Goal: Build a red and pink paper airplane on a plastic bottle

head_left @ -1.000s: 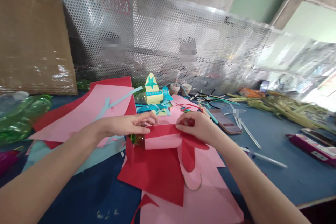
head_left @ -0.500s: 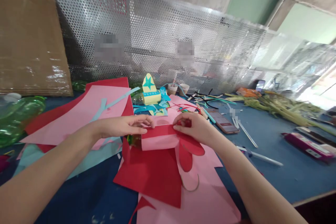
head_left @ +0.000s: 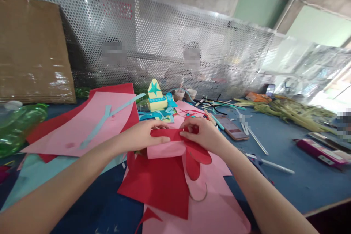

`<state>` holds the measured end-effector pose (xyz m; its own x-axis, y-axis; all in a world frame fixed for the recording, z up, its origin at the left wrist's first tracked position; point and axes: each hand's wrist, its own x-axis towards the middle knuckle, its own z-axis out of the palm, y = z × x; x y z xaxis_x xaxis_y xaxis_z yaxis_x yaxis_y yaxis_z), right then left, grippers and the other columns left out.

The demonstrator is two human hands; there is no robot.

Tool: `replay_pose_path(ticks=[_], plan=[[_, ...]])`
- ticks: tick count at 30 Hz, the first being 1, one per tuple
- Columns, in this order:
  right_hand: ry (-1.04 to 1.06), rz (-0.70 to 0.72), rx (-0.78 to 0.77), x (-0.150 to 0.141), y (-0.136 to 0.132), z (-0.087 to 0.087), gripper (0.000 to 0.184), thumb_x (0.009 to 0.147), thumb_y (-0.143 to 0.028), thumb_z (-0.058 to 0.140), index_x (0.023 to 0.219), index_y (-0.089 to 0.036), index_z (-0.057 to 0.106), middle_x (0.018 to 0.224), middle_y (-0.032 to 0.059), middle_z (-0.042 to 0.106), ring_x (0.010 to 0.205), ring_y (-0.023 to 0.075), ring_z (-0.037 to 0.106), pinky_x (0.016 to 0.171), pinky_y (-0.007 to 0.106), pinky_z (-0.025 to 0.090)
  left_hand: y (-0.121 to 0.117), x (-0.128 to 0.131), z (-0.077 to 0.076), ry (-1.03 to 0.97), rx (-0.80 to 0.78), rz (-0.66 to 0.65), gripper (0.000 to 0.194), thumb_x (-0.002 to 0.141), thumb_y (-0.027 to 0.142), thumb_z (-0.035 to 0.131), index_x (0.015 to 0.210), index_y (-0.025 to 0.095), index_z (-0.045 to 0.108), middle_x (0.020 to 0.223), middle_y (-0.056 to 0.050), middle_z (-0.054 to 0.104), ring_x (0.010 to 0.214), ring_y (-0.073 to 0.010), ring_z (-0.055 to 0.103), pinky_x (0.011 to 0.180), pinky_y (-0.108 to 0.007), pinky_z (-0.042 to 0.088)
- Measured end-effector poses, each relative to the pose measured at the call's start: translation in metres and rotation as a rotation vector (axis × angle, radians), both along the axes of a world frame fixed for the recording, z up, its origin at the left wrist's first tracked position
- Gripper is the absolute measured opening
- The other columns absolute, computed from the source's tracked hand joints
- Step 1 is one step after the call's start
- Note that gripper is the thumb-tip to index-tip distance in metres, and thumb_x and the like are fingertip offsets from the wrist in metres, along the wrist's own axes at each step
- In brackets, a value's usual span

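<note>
Left hand [head_left: 144,135]: half-curled on my feed, thumb resting on the red strip [head_left: 172,135]; can't tell if it's actually gripping.
Right hand [head_left: 204,131]: I've got thumb and fingertips pinched on the strip's right end.
Red strip: between both hands, along the pink band's [head_left: 166,150] top.
Nearer me: red sheet [head_left: 161,184] overlapping pink paper [head_left: 214,208].

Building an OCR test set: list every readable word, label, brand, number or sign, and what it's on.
None readable.
Red marks at the perforated panel: blurred.
Flat-lying phone: screen too small, blurred.
Purple case: any print too small, blurred.
Teal star: shape only, no lettering.
Red strip and pink wrap: no lettering visible.
</note>
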<state>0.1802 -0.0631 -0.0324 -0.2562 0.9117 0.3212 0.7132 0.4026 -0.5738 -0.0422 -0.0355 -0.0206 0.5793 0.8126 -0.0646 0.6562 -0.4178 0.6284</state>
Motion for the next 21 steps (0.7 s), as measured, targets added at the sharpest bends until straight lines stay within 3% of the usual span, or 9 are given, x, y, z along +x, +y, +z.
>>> replay_pose_path(ticks=[3,6,7,12,16,21], plan=[[0.025,-0.179,0.106,0.014,0.003,0.002,0.013,0.078,-0.030,0.059,0.082,-0.020,0.066,0.073,0.0017,0.064,0.062,0.0139,0.054,0.060,0.026,0.040,-0.001,0.007,-0.005,0.031,0.082,0.063,0.048,0.074,0.050,0.062,0.113,0.022,0.061,0.124,-0.008,0.062,0.110,-0.0295,0.058,0.094,-0.038,0.045],[-0.121,-0.427,0.197,0.038,0.007,-0.001,0.009,0.078,-0.024,0.055,0.077,-0.020,0.063,0.075,0.0046,0.066,0.060,0.0146,0.054,0.058,0.027,0.039,0.003,0.003,-0.005,0.019,0.097,0.060,0.042,0.074,0.047,0.061,0.107,0.022,0.061,0.118,-0.007,0.065,0.107,-0.0285,0.060,0.091,-0.037,0.045],[-0.180,-0.424,0.157,0.045,0.009,-0.004,0.009,0.076,-0.021,0.056,0.068,-0.020,0.061,0.069,0.0042,0.065,0.057,0.0145,0.053,0.056,0.027,0.037,0.005,0.000,-0.004,0.013,0.095,0.063,0.040,0.074,0.047,0.061,0.106,0.022,0.061,0.116,-0.007,0.066,0.106,-0.0282,0.061,0.090,-0.037,0.046],[-0.235,-0.083,-0.216,0.049,0.018,-0.026,0.037,0.066,-0.030,0.070,0.039,-0.023,0.046,0.039,-0.0016,0.045,0.038,0.0103,0.041,0.039,0.027,0.028,0.016,-0.013,0.002,0.040,0.067,0.160,0.040,0.073,0.050,0.060,0.100,0.022,0.059,0.113,-0.008,0.067,0.104,-0.0288,0.062,0.087,-0.036,0.047],[-0.168,-0.096,-0.223,0.039,0.019,-0.039,0.035,0.062,-0.024,0.072,0.041,-0.024,0.044,0.041,-0.0013,0.048,0.036,0.0090,0.041,0.038,0.027,0.028,0.019,-0.019,0.005,-0.057,0.031,0.238,0.038,0.071,0.050,0.062,0.094,0.020,0.059,0.107,-0.008,0.069,0.102,-0.0298,0.062,0.085,-0.036,0.048],[-0.030,-0.141,-0.138,0.055,0.022,-0.039,0.040,0.064,-0.028,0.072,0.036,-0.023,0.044,0.031,-0.0011,0.045,0.025,0.0088,0.039,0.031,0.027,0.022,0.017,-0.023,0.012,-0.506,-0.220,0.225,0.031,0.076,0.040,0.066,0.096,0.019,0.057,0.096,-0.006,0.072,0.091,-0.0217,0.067,0.082,-0.033,0.051]])
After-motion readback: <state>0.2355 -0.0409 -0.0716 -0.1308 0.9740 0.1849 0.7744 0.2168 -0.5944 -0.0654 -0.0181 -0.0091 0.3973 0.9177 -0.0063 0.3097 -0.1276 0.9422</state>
